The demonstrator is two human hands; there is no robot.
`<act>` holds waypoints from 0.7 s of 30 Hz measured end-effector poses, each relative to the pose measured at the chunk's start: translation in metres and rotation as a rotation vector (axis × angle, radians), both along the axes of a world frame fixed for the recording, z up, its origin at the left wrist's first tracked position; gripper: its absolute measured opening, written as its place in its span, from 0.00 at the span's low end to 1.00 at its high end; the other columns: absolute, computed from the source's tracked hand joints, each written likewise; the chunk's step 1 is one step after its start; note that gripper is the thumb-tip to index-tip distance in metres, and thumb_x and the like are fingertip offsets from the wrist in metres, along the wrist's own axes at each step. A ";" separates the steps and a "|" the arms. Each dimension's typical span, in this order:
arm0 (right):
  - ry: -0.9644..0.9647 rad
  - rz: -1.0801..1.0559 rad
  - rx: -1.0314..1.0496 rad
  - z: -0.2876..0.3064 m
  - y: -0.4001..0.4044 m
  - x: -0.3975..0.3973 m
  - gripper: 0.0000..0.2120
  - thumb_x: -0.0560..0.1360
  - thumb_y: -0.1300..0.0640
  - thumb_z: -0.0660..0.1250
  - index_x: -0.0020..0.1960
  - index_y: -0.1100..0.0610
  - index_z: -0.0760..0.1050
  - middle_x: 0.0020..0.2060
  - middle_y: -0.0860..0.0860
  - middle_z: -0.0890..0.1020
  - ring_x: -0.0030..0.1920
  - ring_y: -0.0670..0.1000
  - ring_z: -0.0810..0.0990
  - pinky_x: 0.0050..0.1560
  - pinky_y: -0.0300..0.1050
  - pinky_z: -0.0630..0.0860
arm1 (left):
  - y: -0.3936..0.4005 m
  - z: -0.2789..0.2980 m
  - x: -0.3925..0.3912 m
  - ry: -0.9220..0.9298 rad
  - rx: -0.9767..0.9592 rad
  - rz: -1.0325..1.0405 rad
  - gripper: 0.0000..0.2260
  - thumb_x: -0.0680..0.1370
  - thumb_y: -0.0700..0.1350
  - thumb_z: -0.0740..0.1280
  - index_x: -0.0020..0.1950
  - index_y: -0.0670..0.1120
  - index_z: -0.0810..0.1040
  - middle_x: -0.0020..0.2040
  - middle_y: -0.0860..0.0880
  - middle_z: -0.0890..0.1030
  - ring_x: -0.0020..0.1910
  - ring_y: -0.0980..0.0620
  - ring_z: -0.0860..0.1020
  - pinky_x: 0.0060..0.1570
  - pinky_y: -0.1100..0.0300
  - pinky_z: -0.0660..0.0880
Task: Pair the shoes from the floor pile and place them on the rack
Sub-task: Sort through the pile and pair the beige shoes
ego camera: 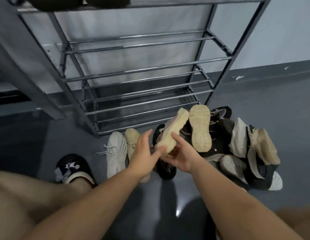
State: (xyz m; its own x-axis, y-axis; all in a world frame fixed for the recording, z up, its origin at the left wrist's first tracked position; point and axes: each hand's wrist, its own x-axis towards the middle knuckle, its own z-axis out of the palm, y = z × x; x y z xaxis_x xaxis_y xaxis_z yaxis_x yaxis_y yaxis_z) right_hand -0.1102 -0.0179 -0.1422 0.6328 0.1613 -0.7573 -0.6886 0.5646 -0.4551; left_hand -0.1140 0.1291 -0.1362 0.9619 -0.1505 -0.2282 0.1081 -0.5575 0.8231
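Note:
A shoe with a cream sole (pixel 173 130) is lifted above the floor, sole up, toe pointing at the rack. My right hand (pixel 181 155) grips its heel end from below. My left hand (pixel 144 150) touches the same heel from the left, fingers spread. A second cream-soled shoe (pixel 200 128) lies sole up just to the right, on the pile (pixel 240 149) of dark and pale shoes. The grey metal rack (pixel 133 71) stands behind; its lower bar shelves hold nothing, and dark shoes (pixel 78 2) sit on the top one.
A white knit sneaker (pixel 116 153) and a cream shoe (pixel 131 141) lie on the floor left of my hands. A black shoe (pixel 166 168) lies under them. My foot in a dark slipper (pixel 73 168) is at the lower left. The wall is behind the rack.

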 end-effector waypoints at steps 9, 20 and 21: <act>0.005 0.306 -0.187 0.000 0.020 0.000 0.21 0.77 0.45 0.63 0.62 0.58 0.75 0.55 0.54 0.81 0.53 0.52 0.79 0.47 0.45 0.81 | 0.016 -0.026 0.004 0.713 -0.779 0.504 0.20 0.79 0.49 0.63 0.69 0.45 0.69 0.62 0.43 0.78 0.59 0.43 0.78 0.57 0.47 0.75; 0.075 -0.122 -0.693 -0.031 -0.031 -0.001 0.39 0.73 0.42 0.68 0.77 0.51 0.53 0.61 0.56 0.73 0.56 0.59 0.76 0.58 0.60 0.77 | 0.043 -0.039 -0.007 1.017 -0.590 -0.072 0.12 0.79 0.38 0.62 0.61 0.47 0.75 0.48 0.47 0.84 0.45 0.51 0.83 0.48 0.55 0.78; 0.100 -0.025 -0.816 -0.036 -0.038 -0.006 0.36 0.75 0.43 0.66 0.76 0.54 0.56 0.54 0.56 0.76 0.52 0.58 0.77 0.57 0.58 0.77 | 0.047 -0.043 -0.007 1.030 -0.527 -0.104 0.11 0.79 0.39 0.63 0.60 0.48 0.75 0.49 0.48 0.84 0.46 0.51 0.82 0.49 0.55 0.77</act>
State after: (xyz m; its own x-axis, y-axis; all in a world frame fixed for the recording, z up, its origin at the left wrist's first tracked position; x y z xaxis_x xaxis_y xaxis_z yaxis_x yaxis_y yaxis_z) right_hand -0.1161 -0.0557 -0.1779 0.5526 -0.4775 -0.6831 -0.7389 0.0984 -0.6666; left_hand -0.1214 0.1760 -0.1795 0.3343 -0.5273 -0.7812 0.8354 -0.2180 0.5046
